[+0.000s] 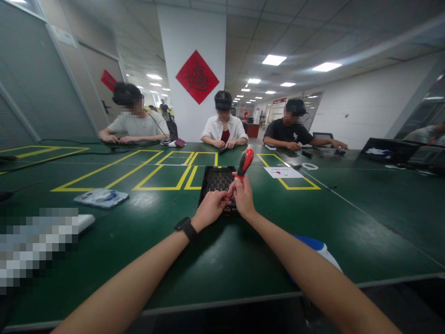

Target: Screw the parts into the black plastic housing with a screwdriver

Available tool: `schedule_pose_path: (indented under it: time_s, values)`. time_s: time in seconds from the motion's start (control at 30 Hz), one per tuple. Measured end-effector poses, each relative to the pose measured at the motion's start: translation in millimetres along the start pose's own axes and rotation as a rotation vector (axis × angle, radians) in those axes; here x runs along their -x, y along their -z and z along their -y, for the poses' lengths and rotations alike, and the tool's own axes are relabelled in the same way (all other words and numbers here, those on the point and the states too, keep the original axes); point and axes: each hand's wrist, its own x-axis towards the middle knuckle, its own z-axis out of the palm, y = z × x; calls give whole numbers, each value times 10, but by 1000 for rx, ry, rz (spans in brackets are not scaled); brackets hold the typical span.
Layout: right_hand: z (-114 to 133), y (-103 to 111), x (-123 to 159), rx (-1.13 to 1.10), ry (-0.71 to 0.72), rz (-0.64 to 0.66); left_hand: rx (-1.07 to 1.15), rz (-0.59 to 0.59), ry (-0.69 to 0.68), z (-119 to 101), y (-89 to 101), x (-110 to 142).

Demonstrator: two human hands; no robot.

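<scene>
A screwdriver (pixel 246 162) with a red and black handle stands tilted in my right hand (pixel 244 196), its handle pointing up and away from me. The fingers close around its lower part, and its tip is hidden by my hands. Close beside it, my left hand (pixel 210 208) has thumb and fingertips pinched together; whatever lies between them is too small to make out. Both hands are over the near part of a black open case (pixel 204 182) on the table, whose inside shows a patterned, grid-like surface. A dark watch (pixel 187 228) is on my left wrist.
Yellow tape outlines mark the green table (pixel 167 255). To the left lie a clear plastic packet (pixel 100 197) and a blurred white object (pixel 41 246). A blue and white item (pixel 314 246) is partly under my right forearm. Paper (pixel 283 172) and a tape roll (pixel 309 166) lie farther right. Several people sit opposite.
</scene>
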Motion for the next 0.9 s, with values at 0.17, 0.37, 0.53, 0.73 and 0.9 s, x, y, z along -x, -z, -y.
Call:
schedule_pose_path:
  time_s: [0.17,0.37,0.53,0.73,0.9]
  values:
    - [4,4,-4,53,28,-14,75,2,-16,-37,21,9]
    - [-10,-6,-5,76,39,-10,2,-28,54,-59,28,8]
    - [-8,4,-6,70,41,-7,-46,-22,18,-64,25,12]
    - [-11,10,-8,50,22,27,-76,-9,-37,-70,14,10]
    - [9,3,6,73,42,-5,-72,-25,5,-82,19,8]
